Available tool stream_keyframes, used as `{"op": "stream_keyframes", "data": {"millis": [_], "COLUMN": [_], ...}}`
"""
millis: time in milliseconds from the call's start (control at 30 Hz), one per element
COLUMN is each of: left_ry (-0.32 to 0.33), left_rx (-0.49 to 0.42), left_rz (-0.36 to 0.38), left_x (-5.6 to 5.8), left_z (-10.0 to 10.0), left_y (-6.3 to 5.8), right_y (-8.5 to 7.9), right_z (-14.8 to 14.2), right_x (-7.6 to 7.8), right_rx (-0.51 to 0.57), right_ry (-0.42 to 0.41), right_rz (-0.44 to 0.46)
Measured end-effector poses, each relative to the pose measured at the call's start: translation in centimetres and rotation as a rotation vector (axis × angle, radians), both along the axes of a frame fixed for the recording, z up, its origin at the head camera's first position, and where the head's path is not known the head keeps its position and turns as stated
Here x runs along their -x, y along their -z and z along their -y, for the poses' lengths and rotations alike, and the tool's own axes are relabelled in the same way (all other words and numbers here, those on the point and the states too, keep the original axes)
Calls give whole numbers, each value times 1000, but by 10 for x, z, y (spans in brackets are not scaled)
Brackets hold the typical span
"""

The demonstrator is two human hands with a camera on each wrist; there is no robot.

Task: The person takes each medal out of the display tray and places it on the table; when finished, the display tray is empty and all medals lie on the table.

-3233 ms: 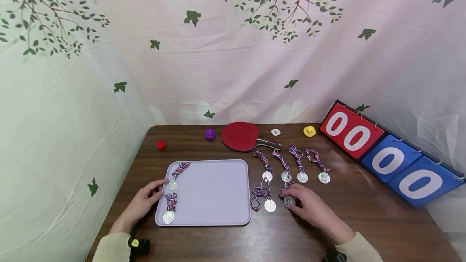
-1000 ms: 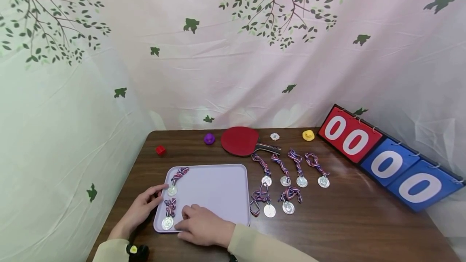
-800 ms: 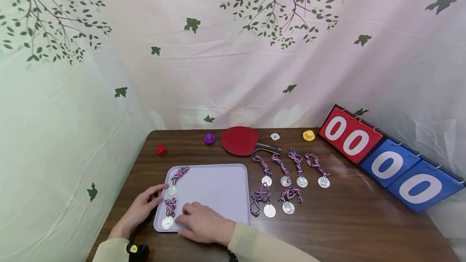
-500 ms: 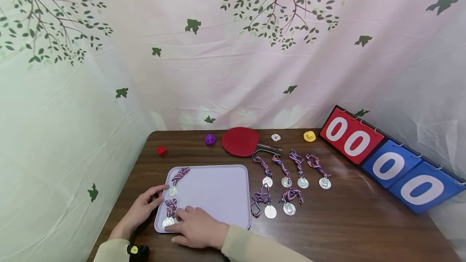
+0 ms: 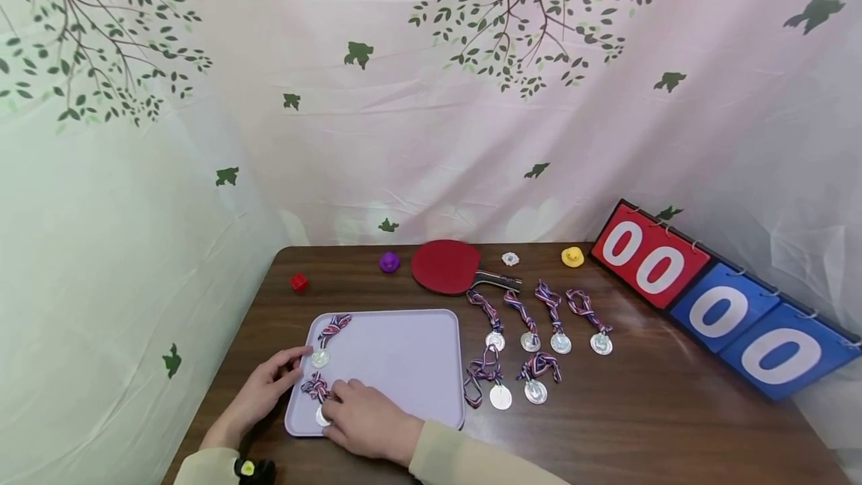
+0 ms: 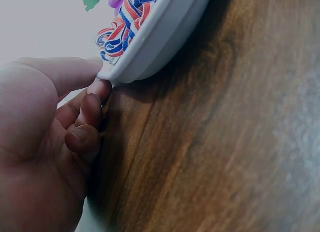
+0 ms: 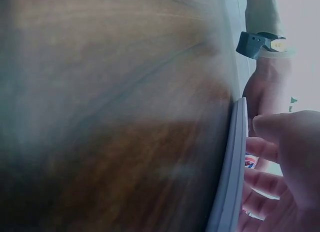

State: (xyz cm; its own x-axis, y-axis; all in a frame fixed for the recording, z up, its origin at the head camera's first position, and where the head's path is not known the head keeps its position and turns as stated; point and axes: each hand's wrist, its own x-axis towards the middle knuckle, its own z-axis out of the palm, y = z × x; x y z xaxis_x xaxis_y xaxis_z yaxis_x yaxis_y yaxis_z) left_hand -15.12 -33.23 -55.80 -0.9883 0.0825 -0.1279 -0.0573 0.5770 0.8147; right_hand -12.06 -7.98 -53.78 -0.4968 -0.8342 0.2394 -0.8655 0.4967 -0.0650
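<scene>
A pale lilac tray (image 5: 404, 350) lies on the table, with two silver medals on striped ribbons along its left side. My left hand (image 5: 265, 389) pinches the tray's left rim, thumb above and fingers beneath in the left wrist view. Reaching over the tray's front, my right hand (image 5: 369, 419) holds the nearer medal (image 5: 319, 416) by its right edge, thumb and forefinger covering part of the disc. Its bunched ribbon (image 5: 315, 386) lies up and left of the fingers. The farther medal (image 5: 320, 358) rests near the tray's upper left corner.
Several medals lie right of the tray, one medal (image 5: 500, 397) closest to it. Behind are a red table tennis paddle (image 5: 444, 266), purple duck (image 5: 388, 262), yellow duck (image 5: 572, 257), red cube (image 5: 299, 282) and white chip (image 5: 510, 259). A flip scoreboard (image 5: 717, 309) stands at right.
My right hand has left a medal on the table at right and come over to the tray. The nearer tray medal has shifted right and its ribbon has swung left. My left hand stays put.
</scene>
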Motion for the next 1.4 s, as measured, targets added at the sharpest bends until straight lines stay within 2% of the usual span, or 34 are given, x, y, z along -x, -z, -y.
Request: {"op": "stream_keyframes", "data": {"millis": [233, 400, 500, 733, 933, 1200, 1400], "left_ry": [-3, -12, -10, -16, -29, -23, -17], "left_rx": [-1, 8, 10, 18, 24, -8, 14], "left_rz": [-8, 2, 9, 20, 44, 7, -5], "left_x": [-1, 0, 0, 1, 1, 0, 0], "left_z": [-1, -1, -2, -3, -3, -3, -2], "left_y": [3, 1, 0, -2, -3, -3, 2], "right_y": [4, 3, 3, 0, 1, 0, 2], "right_z": [1, 1, -1, -3, -6, -13, -16], "right_x": [-1, 3, 5, 6, 8, 11, 14], "right_rx": [-99, -114, -88, 59, 123, 139, 128], "right_ry": [-32, -24, -17, -14, -30, -1, 20], "right_rz": [-19, 39, 68, 96, 142, 285, 376]}}
